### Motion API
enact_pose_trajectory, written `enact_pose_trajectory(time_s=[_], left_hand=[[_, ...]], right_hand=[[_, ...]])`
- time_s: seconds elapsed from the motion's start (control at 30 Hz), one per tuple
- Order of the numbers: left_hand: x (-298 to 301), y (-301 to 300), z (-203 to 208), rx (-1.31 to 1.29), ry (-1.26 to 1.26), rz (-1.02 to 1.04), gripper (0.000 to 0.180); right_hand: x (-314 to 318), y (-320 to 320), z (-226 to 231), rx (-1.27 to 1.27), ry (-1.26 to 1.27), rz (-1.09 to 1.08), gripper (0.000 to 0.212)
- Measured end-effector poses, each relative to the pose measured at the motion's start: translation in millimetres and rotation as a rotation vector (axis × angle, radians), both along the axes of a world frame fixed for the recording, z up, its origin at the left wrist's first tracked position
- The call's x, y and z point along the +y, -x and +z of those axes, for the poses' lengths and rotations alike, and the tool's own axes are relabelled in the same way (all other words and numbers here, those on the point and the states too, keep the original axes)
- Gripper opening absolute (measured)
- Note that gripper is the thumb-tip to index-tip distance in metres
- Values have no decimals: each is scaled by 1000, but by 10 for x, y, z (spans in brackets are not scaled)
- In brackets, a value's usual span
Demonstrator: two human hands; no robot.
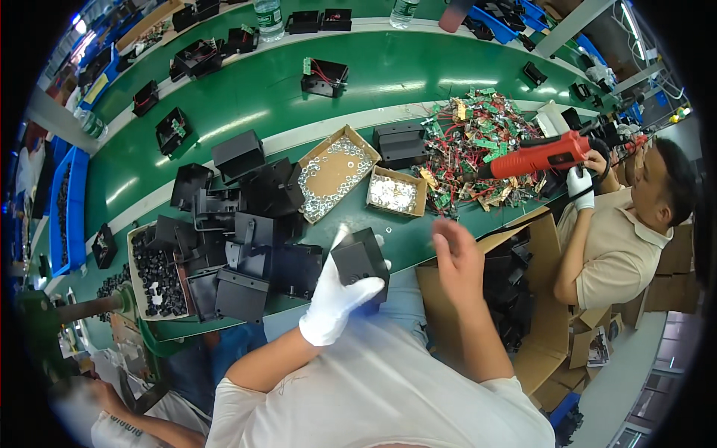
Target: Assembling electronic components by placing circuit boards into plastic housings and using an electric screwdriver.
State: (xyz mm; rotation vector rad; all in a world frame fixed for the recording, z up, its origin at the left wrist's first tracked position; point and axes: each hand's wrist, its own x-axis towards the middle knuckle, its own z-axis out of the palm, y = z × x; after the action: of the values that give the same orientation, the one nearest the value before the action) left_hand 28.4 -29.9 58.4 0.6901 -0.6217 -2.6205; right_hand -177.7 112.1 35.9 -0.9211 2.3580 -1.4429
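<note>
Your left hand (pixel 330 299), white-gloved, is closed around a black box (pixel 358 257): thumb along the near side, fingertips showing past the far right edge. Box sits tilted in your grip, in front of your torso, at the front edge of the green worktop (pixel 414 243).

Your right hand (pixel 461 263), bare, is open and raised, thumb apart from fingers, fingers slightly curled. It's to the right of the box, well apart from it, near the big carton (pixel 549 299) of black parts.

Left of your glove: pile of black housings (pixel 246 295). Beyond the box: washer tray (pixel 336 157) and a smaller cardboard tray (pixel 420 200) of shiny metal bits. Wired green boards (pixel 485 134) heaped right of those.
</note>
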Motion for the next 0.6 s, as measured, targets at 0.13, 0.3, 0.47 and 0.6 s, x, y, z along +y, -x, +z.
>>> enact_pose_trajectory(time_s=[0.13, 0.3, 0.47, 0.6], left_hand=[[-92, -79, -124, 34, -353, -193, 102], [17, -43, 149, -60, -292, -122, 93], [26, -74, 65, -113, 164, -183, 89], [27, -14, 13, -156, 123, -246, 93]], right_hand=[[-39, 320, -105, 501, -225, 27, 31], [-106, 389, -195, 679, -325, -26, 29], [-89, 481, -81, 107, -234, -228, 29], [-133, 744, -420, 573, -325, -77, 25]])
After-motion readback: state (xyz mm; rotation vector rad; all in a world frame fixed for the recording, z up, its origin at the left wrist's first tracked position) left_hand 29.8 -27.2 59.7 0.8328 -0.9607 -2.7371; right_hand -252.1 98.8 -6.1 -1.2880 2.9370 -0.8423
